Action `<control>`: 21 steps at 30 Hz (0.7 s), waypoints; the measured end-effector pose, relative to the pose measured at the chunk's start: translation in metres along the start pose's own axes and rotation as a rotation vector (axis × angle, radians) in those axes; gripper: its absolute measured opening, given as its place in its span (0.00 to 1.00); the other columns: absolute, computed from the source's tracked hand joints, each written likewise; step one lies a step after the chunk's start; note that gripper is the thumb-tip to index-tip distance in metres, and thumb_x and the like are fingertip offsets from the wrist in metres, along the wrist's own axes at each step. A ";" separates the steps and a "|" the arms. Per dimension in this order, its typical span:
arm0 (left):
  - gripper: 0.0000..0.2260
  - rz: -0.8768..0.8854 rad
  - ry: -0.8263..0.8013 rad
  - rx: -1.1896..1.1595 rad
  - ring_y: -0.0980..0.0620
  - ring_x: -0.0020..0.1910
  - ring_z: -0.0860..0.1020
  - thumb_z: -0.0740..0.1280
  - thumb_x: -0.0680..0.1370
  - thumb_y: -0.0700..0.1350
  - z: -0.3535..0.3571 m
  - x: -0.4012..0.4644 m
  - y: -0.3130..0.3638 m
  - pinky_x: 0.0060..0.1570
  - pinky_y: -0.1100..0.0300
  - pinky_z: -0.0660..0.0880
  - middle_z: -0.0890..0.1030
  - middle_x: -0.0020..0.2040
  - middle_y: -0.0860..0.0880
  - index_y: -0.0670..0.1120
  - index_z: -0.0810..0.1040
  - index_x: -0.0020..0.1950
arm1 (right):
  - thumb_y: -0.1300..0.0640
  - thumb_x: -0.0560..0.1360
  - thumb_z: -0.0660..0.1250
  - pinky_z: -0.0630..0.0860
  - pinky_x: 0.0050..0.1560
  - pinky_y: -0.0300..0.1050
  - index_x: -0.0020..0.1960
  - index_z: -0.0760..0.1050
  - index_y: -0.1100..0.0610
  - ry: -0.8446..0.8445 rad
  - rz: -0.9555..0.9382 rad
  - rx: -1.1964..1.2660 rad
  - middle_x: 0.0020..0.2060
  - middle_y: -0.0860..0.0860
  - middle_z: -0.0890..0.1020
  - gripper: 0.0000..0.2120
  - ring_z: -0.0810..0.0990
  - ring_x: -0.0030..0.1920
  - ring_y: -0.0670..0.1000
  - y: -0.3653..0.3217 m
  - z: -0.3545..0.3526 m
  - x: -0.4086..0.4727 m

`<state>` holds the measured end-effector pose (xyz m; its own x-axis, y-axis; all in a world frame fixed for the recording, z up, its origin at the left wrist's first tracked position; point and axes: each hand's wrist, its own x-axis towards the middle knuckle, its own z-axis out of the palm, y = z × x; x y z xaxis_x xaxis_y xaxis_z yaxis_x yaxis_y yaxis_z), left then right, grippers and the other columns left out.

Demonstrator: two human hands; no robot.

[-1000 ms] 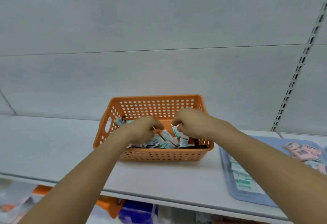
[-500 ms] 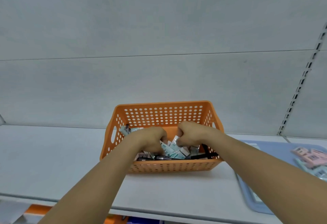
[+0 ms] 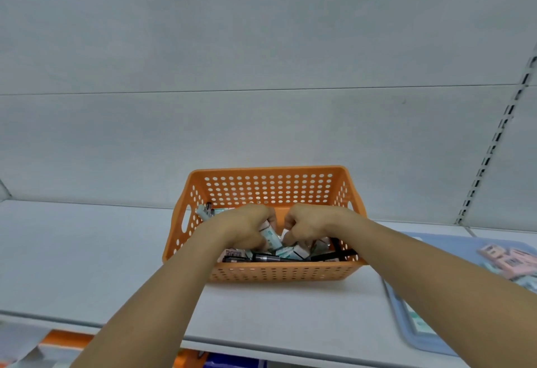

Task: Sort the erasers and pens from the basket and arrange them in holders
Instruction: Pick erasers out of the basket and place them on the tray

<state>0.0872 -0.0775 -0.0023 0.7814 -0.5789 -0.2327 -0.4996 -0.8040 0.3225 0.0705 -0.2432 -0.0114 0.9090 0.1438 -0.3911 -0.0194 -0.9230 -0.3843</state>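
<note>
Both hands (image 3: 305, 226) deeper, fingers (image 3: 268, 219) around erasers (image 3: 270, 235).

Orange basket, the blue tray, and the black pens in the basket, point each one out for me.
orange basket (image 3: 279, 273), head view, on its near perforated wall.
blue tray (image 3: 430, 341), head view, on its near left rim.
black pens (image 3: 268, 258), head view, on the barrel of one lying along the basket's near wall.

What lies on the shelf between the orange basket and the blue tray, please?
Nothing rests there: the head view shows bare white shelf between the orange basket and the blue tray, though the right forearm crosses above that stretch.
</note>
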 end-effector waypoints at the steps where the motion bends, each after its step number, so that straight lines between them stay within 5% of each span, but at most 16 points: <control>1: 0.14 -0.016 0.041 0.008 0.54 0.44 0.76 0.71 0.75 0.41 -0.001 -0.002 0.001 0.35 0.61 0.71 0.76 0.47 0.54 0.57 0.69 0.45 | 0.48 0.73 0.70 0.72 0.37 0.42 0.45 0.77 0.53 0.005 -0.005 0.000 0.38 0.49 0.80 0.08 0.78 0.39 0.49 0.000 0.000 0.000; 8: 0.12 -0.095 0.503 -0.003 0.56 0.44 0.77 0.69 0.77 0.44 -0.014 -0.026 0.002 0.36 0.62 0.71 0.77 0.51 0.53 0.53 0.69 0.55 | 0.52 0.74 0.70 0.76 0.39 0.43 0.49 0.79 0.55 0.038 -0.078 0.016 0.42 0.51 0.83 0.08 0.80 0.41 0.50 -0.002 0.005 -0.003; 14: 0.11 -0.013 0.792 -0.523 0.60 0.41 0.79 0.70 0.77 0.46 0.015 -0.054 0.029 0.34 0.65 0.73 0.79 0.45 0.59 0.58 0.69 0.49 | 0.50 0.74 0.67 0.67 0.33 0.43 0.45 0.76 0.52 0.557 -0.287 -0.209 0.41 0.46 0.79 0.06 0.77 0.42 0.49 -0.002 -0.003 -0.041; 17: 0.09 0.032 0.791 -0.747 0.59 0.39 0.81 0.71 0.77 0.45 0.027 -0.057 0.054 0.36 0.61 0.79 0.81 0.43 0.58 0.55 0.71 0.48 | 0.50 0.72 0.68 0.71 0.39 0.45 0.46 0.78 0.50 0.771 -0.296 0.052 0.41 0.44 0.80 0.05 0.78 0.43 0.48 0.024 -0.019 -0.078; 21: 0.08 0.119 0.721 -0.971 0.56 0.37 0.83 0.71 0.76 0.42 0.035 -0.054 0.093 0.30 0.69 0.76 0.83 0.44 0.56 0.51 0.73 0.50 | 0.58 0.73 0.71 0.76 0.38 0.36 0.43 0.82 0.51 0.908 -0.218 0.588 0.35 0.45 0.84 0.03 0.82 0.37 0.42 0.098 -0.023 -0.128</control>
<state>-0.0144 -0.1261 0.0082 0.9327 -0.1854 0.3093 -0.3360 -0.1356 0.9321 -0.0383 -0.3603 0.0207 0.8801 -0.2553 0.4003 0.2023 -0.5611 -0.8026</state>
